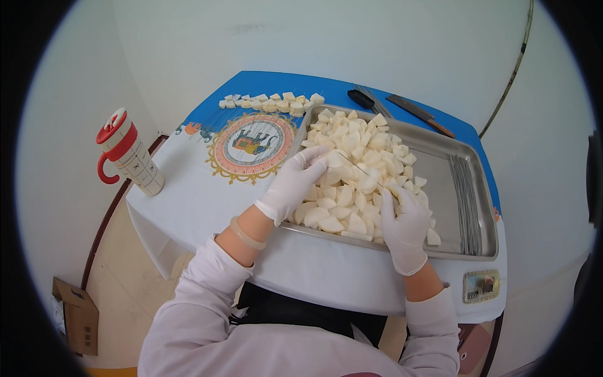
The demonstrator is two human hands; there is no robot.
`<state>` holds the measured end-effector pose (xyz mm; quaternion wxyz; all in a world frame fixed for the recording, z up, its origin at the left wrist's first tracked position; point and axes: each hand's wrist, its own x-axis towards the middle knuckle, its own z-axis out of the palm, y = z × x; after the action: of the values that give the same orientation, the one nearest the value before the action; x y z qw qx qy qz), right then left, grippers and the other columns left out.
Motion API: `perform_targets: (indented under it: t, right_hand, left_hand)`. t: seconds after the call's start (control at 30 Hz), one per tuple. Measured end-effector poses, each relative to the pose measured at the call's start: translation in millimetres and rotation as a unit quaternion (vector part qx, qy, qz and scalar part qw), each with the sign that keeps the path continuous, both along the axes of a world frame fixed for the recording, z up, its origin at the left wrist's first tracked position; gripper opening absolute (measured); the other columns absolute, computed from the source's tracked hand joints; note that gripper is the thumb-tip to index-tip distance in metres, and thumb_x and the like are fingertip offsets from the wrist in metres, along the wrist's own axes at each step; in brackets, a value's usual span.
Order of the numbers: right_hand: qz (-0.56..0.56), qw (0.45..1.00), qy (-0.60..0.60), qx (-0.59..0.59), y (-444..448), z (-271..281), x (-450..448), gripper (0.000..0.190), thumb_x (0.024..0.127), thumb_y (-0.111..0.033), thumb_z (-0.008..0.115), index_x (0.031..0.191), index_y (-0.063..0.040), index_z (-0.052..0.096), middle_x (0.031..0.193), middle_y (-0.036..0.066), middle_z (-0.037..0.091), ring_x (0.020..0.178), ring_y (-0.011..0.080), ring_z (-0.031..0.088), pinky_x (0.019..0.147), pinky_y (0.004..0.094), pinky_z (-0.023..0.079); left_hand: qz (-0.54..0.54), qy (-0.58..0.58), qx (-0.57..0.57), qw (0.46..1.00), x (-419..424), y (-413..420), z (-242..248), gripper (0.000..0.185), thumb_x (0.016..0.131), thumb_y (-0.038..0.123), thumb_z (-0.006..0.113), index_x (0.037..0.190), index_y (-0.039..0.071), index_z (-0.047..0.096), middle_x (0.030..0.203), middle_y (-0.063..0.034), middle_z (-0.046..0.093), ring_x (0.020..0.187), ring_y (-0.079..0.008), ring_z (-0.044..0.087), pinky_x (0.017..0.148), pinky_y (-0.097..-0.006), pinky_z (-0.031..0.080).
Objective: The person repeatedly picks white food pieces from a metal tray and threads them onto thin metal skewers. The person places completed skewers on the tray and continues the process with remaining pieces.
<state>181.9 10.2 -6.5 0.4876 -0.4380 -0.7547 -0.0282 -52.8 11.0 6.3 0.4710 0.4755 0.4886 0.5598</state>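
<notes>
My left hand (pixel 297 183), in a white glove, holds a pale cut vegetable piece (pixel 335 159), probably radish, between thumb and fingers. A thin metal skewer (pixel 360 169) runs from that piece toward my right hand (pixel 408 224), also gloved. The fingers of my right hand pinch the skewer's near end. Both hands are above a heap of white vegetable chunks (pixel 330 212) in a shallow stainless steel tray (pixel 426 162). Many chunks are wedge-shaped or half-round. A bundle of bare metal skewers (pixel 464 202) lies along the tray's right side.
Skewered white chunks (pixel 269 103) lie in rows at the table's back left. Behind the tray are a cleaver (pixel 410 107) and a black-handled tool (pixel 361 99) beside more skewers. A red-lidded tumbler (pixel 134 155) stands left; a phone-like object (pixel 480 286) lies front right.
</notes>
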Motion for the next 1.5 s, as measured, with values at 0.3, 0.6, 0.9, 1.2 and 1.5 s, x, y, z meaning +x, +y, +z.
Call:
perform_targets:
  t: [0.3,0.6,0.9,1.2,1.5]
  right_hand:
    - [-0.010,1.000,-0.029,-0.004,-4,0,-1,0.010,0.087,-0.014,0.073,0.096,-0.009,0.074,0.085,0.008,0.070,0.076,0.0281,0.065,0.069,0.0382,0.052]
    - [-0.015,0.999,-0.033,0.008,-3,-1,-2,0.011,0.085,-0.014,0.075,0.095,-0.009,0.074,0.084,0.007,0.070,0.073,0.0271,0.065,0.065,0.0365,0.052]
    - [-0.028,0.999,-0.036,0.027,-5,2,-3,0.011,0.084,-0.015,0.077,0.094,-0.010,0.075,0.076,0.005,0.066,0.068,0.0251,0.063,0.061,0.0354,0.050]
    - [-0.026,0.998,-0.039,0.048,-6,2,-3,0.012,0.083,-0.015,0.077,0.094,-0.010,0.075,0.075,0.004,0.065,0.066,0.0238,0.063,0.059,0.0346,0.049]
    - [-0.024,0.997,-0.048,0.058,-6,5,-2,0.012,0.082,-0.014,0.078,0.093,-0.010,0.075,0.071,0.004,0.063,0.064,0.0237,0.061,0.056,0.0346,0.047]
  left_hand:
    - [-0.093,-0.379,-0.125,0.912,-4,-1,-3,0.031,0.105,0.018,0.057,0.131,0.001,0.058,0.123,-0.0088,0.067,0.110,-0.0164,0.068,0.088,-0.0239,0.060]
    - [-0.113,-0.412,-0.151,0.892,-4,-3,-4,0.032,0.106,0.019,0.056,0.132,0.001,0.057,0.127,-0.0093,0.067,0.112,-0.0156,0.068,0.088,-0.0244,0.060]
    - [-0.121,-0.415,-0.155,0.889,-4,-4,-5,0.029,0.106,0.020,0.054,0.129,0.002,0.059,0.125,-0.0082,0.070,0.111,-0.0176,0.070,0.085,-0.0256,0.061]
    - [-0.141,-0.454,-0.155,0.866,-6,-3,-8,0.025,0.107,0.019,0.051,0.125,0.005,0.061,0.123,-0.0091,0.071,0.109,-0.0200,0.072,0.082,-0.0292,0.062]
    - [-0.151,-0.455,-0.159,0.863,-7,-3,-8,0.023,0.106,0.019,0.051,0.124,0.007,0.061,0.126,-0.0103,0.070,0.112,-0.0213,0.071,0.082,-0.0299,0.062]
